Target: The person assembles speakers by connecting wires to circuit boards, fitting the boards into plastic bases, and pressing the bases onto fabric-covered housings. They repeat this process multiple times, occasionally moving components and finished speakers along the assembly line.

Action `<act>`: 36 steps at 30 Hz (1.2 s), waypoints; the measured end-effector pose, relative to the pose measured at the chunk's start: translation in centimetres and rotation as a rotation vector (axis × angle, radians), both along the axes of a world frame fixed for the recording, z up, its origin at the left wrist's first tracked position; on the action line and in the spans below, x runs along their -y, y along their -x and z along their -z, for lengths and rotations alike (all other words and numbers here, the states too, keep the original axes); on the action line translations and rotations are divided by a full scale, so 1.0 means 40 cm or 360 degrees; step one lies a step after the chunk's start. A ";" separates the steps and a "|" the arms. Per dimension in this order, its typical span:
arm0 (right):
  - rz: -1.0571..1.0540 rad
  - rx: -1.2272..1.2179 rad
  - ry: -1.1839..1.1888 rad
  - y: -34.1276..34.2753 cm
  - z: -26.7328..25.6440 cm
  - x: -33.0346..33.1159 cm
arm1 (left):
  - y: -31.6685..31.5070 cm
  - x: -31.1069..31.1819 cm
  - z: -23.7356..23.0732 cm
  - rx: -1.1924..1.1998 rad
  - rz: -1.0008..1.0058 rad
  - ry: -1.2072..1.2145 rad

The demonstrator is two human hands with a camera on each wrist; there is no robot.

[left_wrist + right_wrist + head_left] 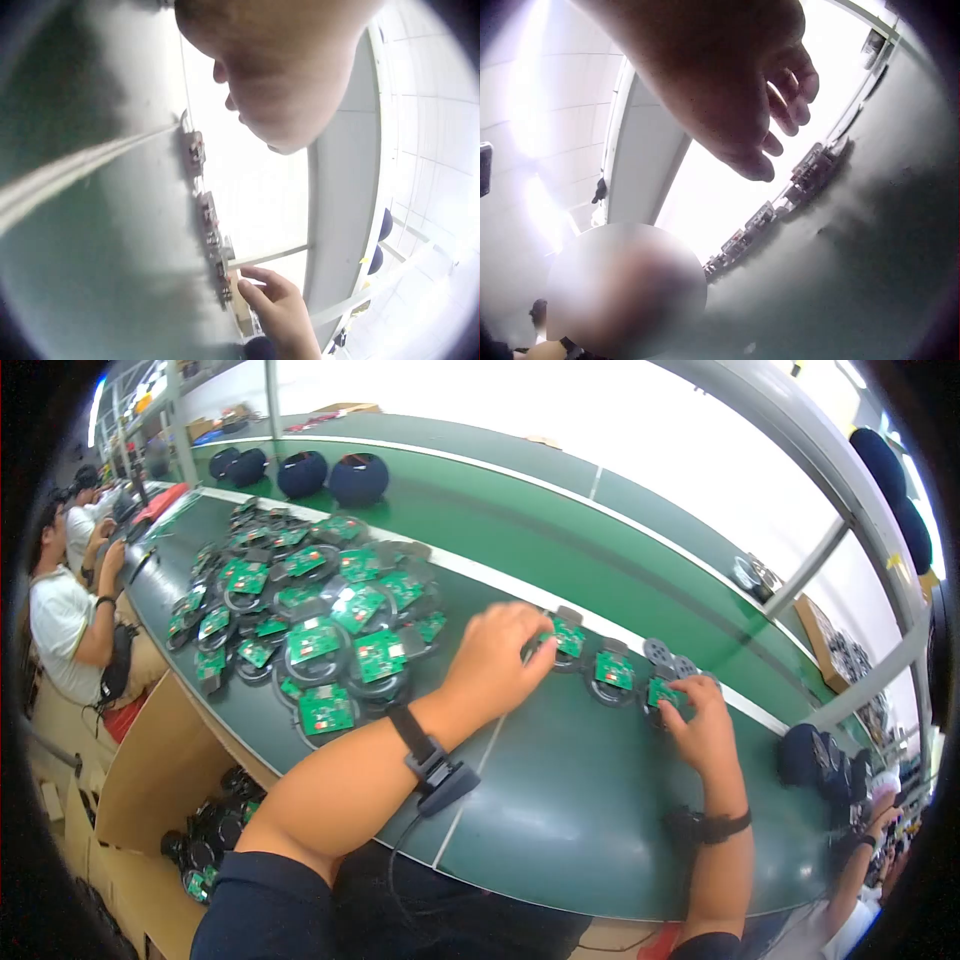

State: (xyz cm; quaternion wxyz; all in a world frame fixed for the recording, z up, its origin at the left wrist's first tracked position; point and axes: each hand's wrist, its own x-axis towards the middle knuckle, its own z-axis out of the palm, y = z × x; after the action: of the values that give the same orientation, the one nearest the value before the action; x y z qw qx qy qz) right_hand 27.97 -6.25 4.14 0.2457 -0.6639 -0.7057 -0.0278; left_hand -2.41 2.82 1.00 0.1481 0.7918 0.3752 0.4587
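My left hand is at the near side of a green circuit board on a dark round part, fingers bent and thumb apart from them. A second such unit lies between my hands. Over a third unit is my right hand, its fingers loosely bent and spread; contact with the unit cannot be told. In the right wrist view my right hand shows nothing between its fingers. The left wrist view shows part of my left hand, its fingertips mostly hidden.
A large pile of similar units covers the bench's left part. Grey round pieces lie by the right hand. Dark blue round covers stand along the back; more dark covers are at right. A cardboard box stands below left.
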 end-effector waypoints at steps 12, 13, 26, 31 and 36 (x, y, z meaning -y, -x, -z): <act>-0.0942 0.0114 0.0596 0.171 -0.051 0.072 | 0.116 -0.055 -0.005 -0.0858 -0.1010 -0.0076; -0.0939 0.0092 0.0564 0.176 -0.049 0.075 | 0.116 -0.064 0.012 -0.0873 -0.1000 -0.0011; -0.0987 0.0107 0.0469 0.184 -0.041 0.075 | 0.101 -0.086 0.027 -0.0520 -0.0899 -0.0510; -0.0986 0.0100 0.0464 0.185 -0.043 0.077 | 0.121 -0.098 0.041 -0.0791 -0.0890 -0.0267; -0.0984 0.0095 0.0480 0.181 -0.044 0.075 | 0.105 -0.111 0.004 -0.0218 -0.0226 -0.0316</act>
State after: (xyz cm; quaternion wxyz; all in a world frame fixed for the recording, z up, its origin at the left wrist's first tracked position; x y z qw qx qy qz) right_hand 20.72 -9.26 5.90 0.1209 -0.4463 -0.8766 0.1331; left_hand -6.63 7.27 0.83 0.0104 0.8034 0.3923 0.4478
